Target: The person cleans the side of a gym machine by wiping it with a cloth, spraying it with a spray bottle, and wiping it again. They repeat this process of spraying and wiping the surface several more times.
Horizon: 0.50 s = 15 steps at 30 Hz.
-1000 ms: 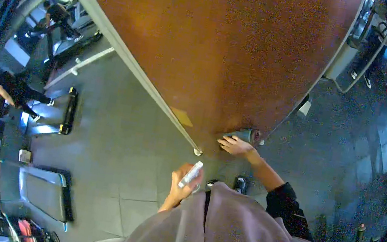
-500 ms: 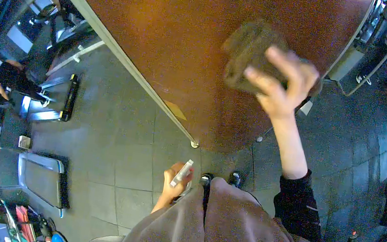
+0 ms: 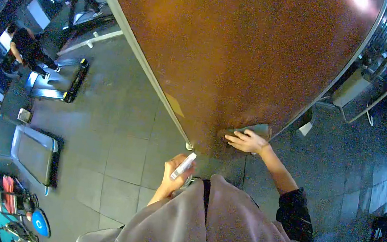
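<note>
The right hand (image 3: pixel 249 142) is grasping a dark cloth (image 3: pixel 262 131) near the lower end of the brown panel (image 3: pixel 225 40). Its fingers are spread over the cloth, I think so that it lies flat against the surface and does not slip away. The left hand (image 3: pixel 174 172) is closed around a slim white object (image 3: pixel 183 166), close to the lower corner of the metal edge (image 3: pixel 138 55); perhaps it is gripped low to leave the right arm free space. What this object is, I cannot tell.

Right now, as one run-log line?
left hand: holding small white object | right hand: on cloth, at near end of brown board | background: person at treadmill
</note>
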{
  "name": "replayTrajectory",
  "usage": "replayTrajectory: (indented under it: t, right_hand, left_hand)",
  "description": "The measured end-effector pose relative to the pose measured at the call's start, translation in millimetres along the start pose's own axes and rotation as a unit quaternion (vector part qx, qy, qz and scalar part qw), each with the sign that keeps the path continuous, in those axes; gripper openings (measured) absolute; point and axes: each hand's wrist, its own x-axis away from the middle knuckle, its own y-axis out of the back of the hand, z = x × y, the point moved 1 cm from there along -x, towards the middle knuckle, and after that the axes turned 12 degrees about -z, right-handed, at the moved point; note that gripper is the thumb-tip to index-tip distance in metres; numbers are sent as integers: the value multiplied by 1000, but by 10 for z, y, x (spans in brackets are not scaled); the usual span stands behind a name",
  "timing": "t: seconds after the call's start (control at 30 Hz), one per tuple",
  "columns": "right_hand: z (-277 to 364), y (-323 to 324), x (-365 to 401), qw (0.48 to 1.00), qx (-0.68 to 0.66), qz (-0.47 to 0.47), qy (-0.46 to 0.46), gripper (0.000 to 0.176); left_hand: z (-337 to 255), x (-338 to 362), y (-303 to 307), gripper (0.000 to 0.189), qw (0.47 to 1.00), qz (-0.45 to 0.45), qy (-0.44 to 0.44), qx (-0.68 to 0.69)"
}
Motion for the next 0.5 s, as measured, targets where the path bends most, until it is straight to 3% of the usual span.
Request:
replayTrajectory:
  t: [0.07, 0.13, 0.17, 0.3, 0.37, 0.4, 0.47, 0.5]
  right_hand:
    - [-358, 405, -211, 986, 123, -107, -27, 29]
    - [-799, 899, -465, 958, 207, -186, -68, 29]
    - [-1084, 1204, -614, 944, 221, -223, -104, 30]
    - [-2135, 2314, -1067, 868, 221, -363, -258, 38]
    - [-2319, 2410, -1117, 825, 280, -422, -249, 52]
    - [-2324, 2361, -1155, 797, 214, -502, -259, 51]
    - [-2072, 2094, -1062, 818, 194, -467, -276, 47]
    - [-1892, 1882, -981, 842, 180, -423, -282, 45]
  left_hand:
    - [21, 11, -24, 12, 998, -3, -44, -46]
    - [22, 73, -64, 11, 1000, -21, 9, -13]
    - [26, 112, -84, 10, 998, -36, 58, 18]
    - [16, 199, -184, 10, 999, -29, 43, -2]
    - [36, 213, -259, 10, 999, -35, 33, 1]
    - [17, 204, -302, 10, 999, -39, 33, 1]
    - [-47, 249, -381, 11, 998, -37, 53, -15]
    - [-54, 256, -423, 10, 999, -44, 17, 12]
